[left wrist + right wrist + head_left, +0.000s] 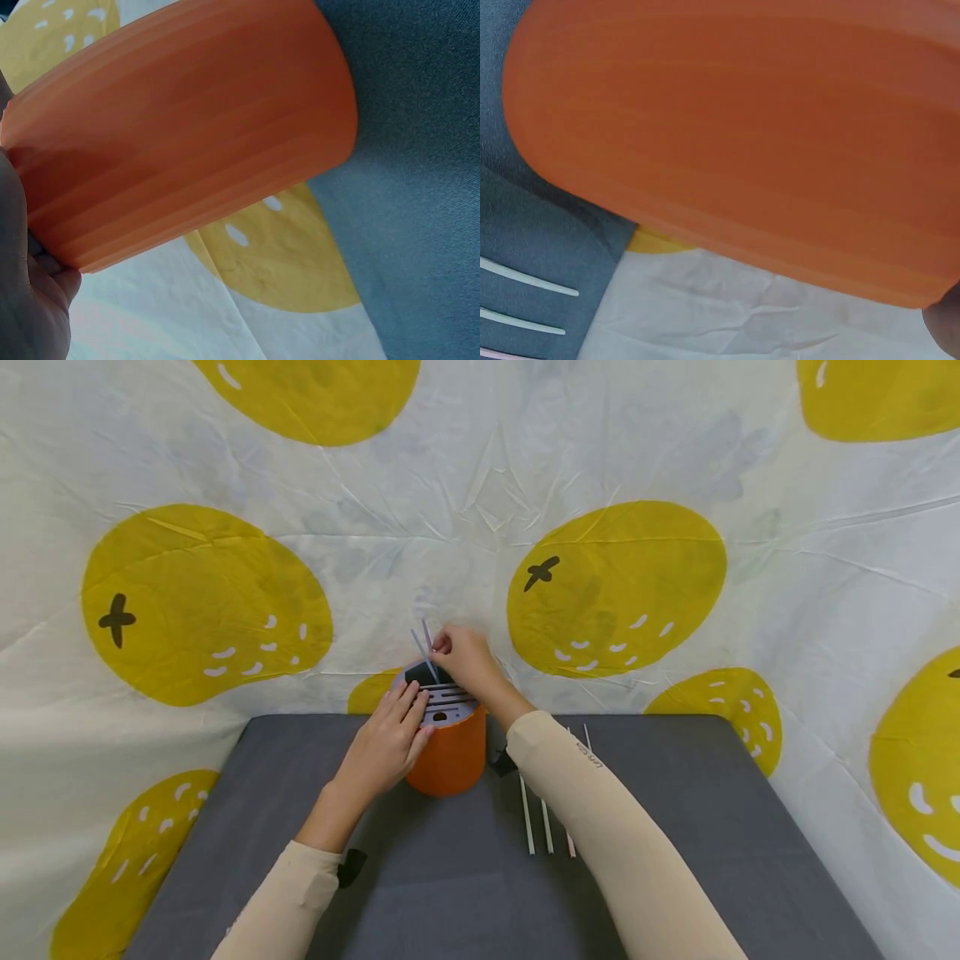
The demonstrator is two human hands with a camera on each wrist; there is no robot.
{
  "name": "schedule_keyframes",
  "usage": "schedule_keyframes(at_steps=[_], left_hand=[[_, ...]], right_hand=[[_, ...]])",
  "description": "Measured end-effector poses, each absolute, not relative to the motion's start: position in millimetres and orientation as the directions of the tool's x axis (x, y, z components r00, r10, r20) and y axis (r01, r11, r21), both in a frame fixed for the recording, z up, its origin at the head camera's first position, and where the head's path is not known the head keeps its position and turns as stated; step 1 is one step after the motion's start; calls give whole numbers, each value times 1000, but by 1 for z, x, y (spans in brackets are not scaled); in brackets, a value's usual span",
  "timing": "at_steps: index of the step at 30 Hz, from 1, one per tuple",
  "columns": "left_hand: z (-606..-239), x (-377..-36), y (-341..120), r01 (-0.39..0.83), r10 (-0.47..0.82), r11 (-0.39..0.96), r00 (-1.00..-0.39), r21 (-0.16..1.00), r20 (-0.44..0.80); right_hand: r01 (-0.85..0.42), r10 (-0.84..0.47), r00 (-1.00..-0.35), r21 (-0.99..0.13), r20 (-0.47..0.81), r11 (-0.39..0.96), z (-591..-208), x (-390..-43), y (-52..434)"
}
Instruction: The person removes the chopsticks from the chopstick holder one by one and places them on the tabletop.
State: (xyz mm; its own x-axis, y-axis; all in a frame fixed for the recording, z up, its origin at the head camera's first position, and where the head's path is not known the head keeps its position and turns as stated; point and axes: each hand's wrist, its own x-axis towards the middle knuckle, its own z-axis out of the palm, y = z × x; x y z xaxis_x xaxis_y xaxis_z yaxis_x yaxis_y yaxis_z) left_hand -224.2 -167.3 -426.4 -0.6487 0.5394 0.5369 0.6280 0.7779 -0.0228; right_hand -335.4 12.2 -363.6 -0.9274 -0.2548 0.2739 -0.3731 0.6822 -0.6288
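An orange pot point(447, 760) stands upright near the table's back edge. Its pale lilac slotted top point(450, 714) has a dark opening toward the back. My left hand point(386, 735) rests on the left side of this top, fingers extended across it and thumb by the rim. In the left wrist view, fingers point(45, 300) show at the pot's edge. My right hand point(465, 657) is over the back of the pot, thumb and index finger pinching a thin pale stick point(427, 635). Another thin stick point(418, 643) leans beside it, crossing it in the head view.
Several thin pale sticks point(528, 818) lie on the grey table point(450, 893) right of the pot, partly under my right forearm. A white cloth point(420, 577) with yellow fruit prints hangs just behind the table.
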Motion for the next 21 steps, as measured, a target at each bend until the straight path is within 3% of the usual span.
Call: schedule_keyframes(at_steps=[21], left_hand=[[-427,-226,-167,628,540,778,-650,-23,535]], right_hand=[[-385,-192,-922,-735,337,558,-357,-331,23]])
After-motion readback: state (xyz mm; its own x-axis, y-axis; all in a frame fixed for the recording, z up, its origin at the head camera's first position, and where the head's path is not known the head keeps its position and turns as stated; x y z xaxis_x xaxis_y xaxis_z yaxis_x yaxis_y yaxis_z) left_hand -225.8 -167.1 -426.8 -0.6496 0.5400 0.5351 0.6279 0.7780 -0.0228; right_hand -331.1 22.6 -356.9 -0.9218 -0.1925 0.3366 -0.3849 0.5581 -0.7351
